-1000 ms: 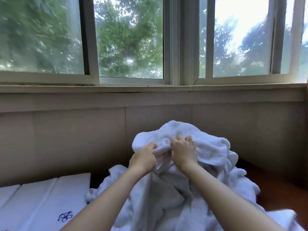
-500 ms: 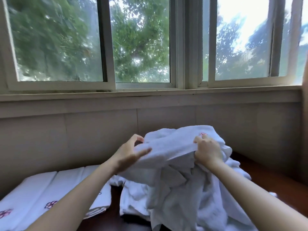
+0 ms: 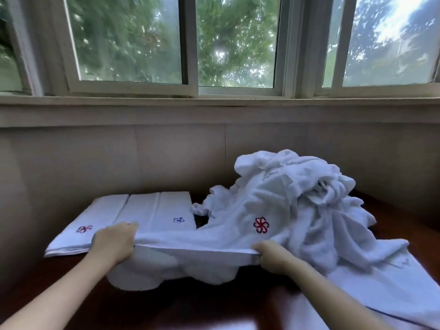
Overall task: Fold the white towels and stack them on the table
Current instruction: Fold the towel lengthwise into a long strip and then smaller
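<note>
where half a second ago both hands were up in the heap, the left loose-fingered and the right bunched in cloth, they are now low and spread wide, each gripping one end of a straight towel edge. the left hand [image 3: 112, 244] curls its fingers over the left corner of the white towel [image 3: 214, 236], just in front of the folded towels [image 3: 142, 213]; the right hand [image 3: 271, 257] pinches the other corner, close against the foot of the unfolded pile [image 3: 297, 186]. the edge runs taut between them, raised above the dark wooden table [image 3: 214, 303], with a fold of cloth sagging beneath it to the tabletop. the towel's far part trails up into the pile, and a red emblem [image 3: 261, 225] shows on its upper face. the folded towels lie flat side by side at the left near the wall, one with a blue emblem [image 3: 178, 220], one with a red-and-blue emblem [image 3: 84, 229]. the view has dipped, so more of the table and folded towels shows than before. behind, the window [image 3: 190, 44] looks onto green trees.
</note>
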The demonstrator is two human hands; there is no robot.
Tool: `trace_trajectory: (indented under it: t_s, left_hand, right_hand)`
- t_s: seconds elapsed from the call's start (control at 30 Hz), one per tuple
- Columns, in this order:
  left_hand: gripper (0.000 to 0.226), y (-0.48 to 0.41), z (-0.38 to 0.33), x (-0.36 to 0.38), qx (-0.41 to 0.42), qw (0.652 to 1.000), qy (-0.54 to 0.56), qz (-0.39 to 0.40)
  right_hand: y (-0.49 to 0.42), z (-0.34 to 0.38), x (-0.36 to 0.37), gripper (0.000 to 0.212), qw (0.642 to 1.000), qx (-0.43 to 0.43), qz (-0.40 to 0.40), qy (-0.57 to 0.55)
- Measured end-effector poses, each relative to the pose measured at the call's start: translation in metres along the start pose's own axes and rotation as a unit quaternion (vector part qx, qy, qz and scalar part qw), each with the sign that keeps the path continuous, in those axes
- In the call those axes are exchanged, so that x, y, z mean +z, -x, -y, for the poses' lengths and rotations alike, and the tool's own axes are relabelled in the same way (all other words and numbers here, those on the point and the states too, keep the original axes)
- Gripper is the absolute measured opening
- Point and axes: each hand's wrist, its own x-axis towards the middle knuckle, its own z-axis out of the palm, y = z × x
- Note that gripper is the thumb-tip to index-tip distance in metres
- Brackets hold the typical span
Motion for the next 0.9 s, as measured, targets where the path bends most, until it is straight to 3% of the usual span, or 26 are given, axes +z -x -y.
trace_trajectory:
  t_s: [0.07,0.23,0.3,0.37,0.4,0.43,0.5,0.53,0.57,0.6,0.67,0.7,0.77,0.9]
  left_hand:
    - [0.039,0.012,0.037,0.006,-0.045,0.999,-0.009,-0.019]
    - [0.032,0.043,0.120,0.014,-0.162,0.987,0.010,-0.016]
    - [0.028,0.050,0.140,0.015,-0.236,0.970,0.066,0.009]
    - [0.026,0.052,0.155,0.017,-0.320,0.925,0.207,0.010]
    - [0.024,0.051,0.160,0.019,-0.359,0.877,0.320,-0.004]
    - [0.023,0.049,0.162,0.020,-0.388,0.800,0.456,-0.024]
    - [0.029,0.047,0.156,0.015,-0.411,0.584,0.697,-0.070]
    - [0.034,0.047,0.153,0.011,-0.408,0.503,0.757,-0.089]
    - [0.036,0.047,0.149,0.008,-0.402,0.462,0.784,-0.103]
    - [0.032,0.045,0.144,0.006,-0.396,0.461,0.786,-0.107]
    - [0.022,0.041,0.134,0.003,-0.387,0.509,0.760,-0.116]
    - [0.020,0.039,0.129,0.001,-0.386,0.539,0.737,-0.134]
    - [0.024,0.036,0.120,-0.008,-0.381,0.577,0.694,-0.201]
    - [0.029,0.035,0.116,-0.037,-0.378,0.593,0.632,-0.325]
  right_hand:
    - [-0.003,0.020,0.012,0.008,1.000,0.005,-0.007,0.009]
    - [-0.019,0.051,0.010,0.024,0.990,0.071,-0.118,-0.033]
    - [-0.026,0.063,0.005,0.032,0.981,0.082,-0.166,-0.052]
    - [-0.029,0.078,-0.002,0.024,0.969,0.094,-0.219,-0.071]
    - [-0.030,0.087,-0.005,0.020,0.959,0.110,-0.249,-0.078]
    - [-0.031,0.094,-0.010,0.020,0.949,0.125,-0.278,-0.081]
    - [-0.032,0.105,-0.019,0.022,0.934,0.145,-0.302,-0.126]
    - [-0.035,0.110,-0.024,0.022,0.918,0.152,-0.310,-0.195]
    - [-0.036,0.114,-0.030,0.022,0.892,0.156,-0.309,-0.292]
    - [-0.037,0.119,-0.035,0.021,0.846,0.156,-0.302,-0.410]
    - [-0.036,0.125,-0.046,0.018,0.740,0.151,-0.308,-0.578]
    - [-0.034,0.127,-0.052,0.019,0.727,0.140,-0.332,-0.585]
    - [-0.029,0.127,-0.064,0.019,0.734,0.121,-0.401,-0.534]
    - [-0.004,0.125,-0.095,0.022,0.707,0.078,-0.522,-0.471]
